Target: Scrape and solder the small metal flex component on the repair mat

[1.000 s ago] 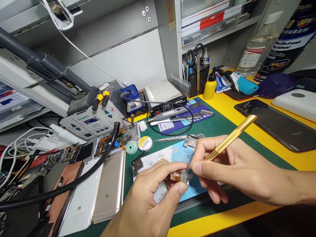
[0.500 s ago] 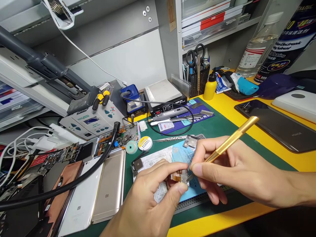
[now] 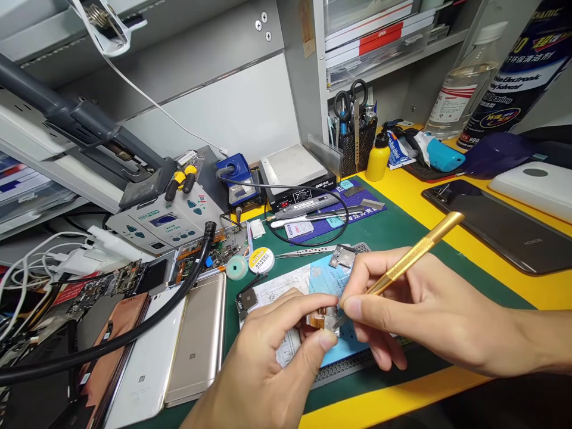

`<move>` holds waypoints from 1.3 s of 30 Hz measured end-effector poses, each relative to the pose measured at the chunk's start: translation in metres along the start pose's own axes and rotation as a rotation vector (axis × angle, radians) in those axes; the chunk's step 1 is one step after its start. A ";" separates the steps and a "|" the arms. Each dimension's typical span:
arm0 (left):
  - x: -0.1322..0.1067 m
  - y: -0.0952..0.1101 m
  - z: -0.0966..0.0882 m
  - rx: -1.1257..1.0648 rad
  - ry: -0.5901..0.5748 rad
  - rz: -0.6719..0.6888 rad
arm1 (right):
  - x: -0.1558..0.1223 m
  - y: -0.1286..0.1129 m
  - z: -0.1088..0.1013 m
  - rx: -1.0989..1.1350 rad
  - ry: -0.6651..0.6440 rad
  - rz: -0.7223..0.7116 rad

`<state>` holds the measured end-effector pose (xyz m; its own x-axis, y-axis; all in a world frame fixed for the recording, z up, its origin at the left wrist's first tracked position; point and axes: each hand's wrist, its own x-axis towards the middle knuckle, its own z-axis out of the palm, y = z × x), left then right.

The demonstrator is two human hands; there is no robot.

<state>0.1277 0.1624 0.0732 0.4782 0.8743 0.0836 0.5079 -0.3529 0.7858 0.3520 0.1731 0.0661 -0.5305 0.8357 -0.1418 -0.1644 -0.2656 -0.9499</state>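
Observation:
Between the thumb and forefinger of my left hand point(image 3: 281, 351) is a small silvery electronic part point(image 3: 329, 322) with an orange flex cable point(image 3: 315, 320). My right hand point(image 3: 402, 310) grips a gold craft knife point(image 3: 415, 253) like a pen, its handle slanting up to the right. The narrow blade reaches the silvery part near my left thumb; the exact contact is too small to make out. Below both hands lies a blue and white printed sheet point(image 3: 348, 351) on a grey perforated mat. Dark small modules point(image 3: 343, 256) sit at the sheet's far edge, near metal tweezers point(image 3: 308, 252).
Phone backs point(image 3: 196, 339) and a black hose point(image 3: 147, 330) crowd the left. Behind stand a rework station point(image 3: 174, 223), a heating plate point(image 3: 297, 170) and a pen holder point(image 3: 357, 146). A yellow bottle point(image 3: 378, 158) and a dark phone point(image 3: 500, 226) are on the right.
The whole view has shifted slightly, with things appearing a little further left. Both hands keep their grips on the part and the knife, nearly unchanged in pose.

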 end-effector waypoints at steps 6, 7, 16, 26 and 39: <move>-0.002 -0.001 0.000 0.010 0.016 0.009 | 0.000 0.003 -0.002 0.042 0.021 0.004; -0.003 0.000 0.000 0.011 0.016 0.008 | 0.000 0.003 -0.002 0.044 0.023 0.004; -0.002 -0.001 0.000 -0.003 0.021 0.017 | 0.002 0.004 0.001 0.042 0.028 0.002; -0.004 -0.001 0.000 0.002 0.019 0.028 | -0.001 0.005 0.000 0.038 0.020 -0.007; -0.004 -0.004 0.000 -0.009 0.023 -0.003 | -0.001 0.005 0.001 0.005 0.017 -0.026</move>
<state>0.1239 0.1603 0.0699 0.4598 0.8829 0.0954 0.5028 -0.3473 0.7916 0.3505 0.1707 0.0618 -0.5121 0.8502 -0.1218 -0.1818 -0.2459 -0.9521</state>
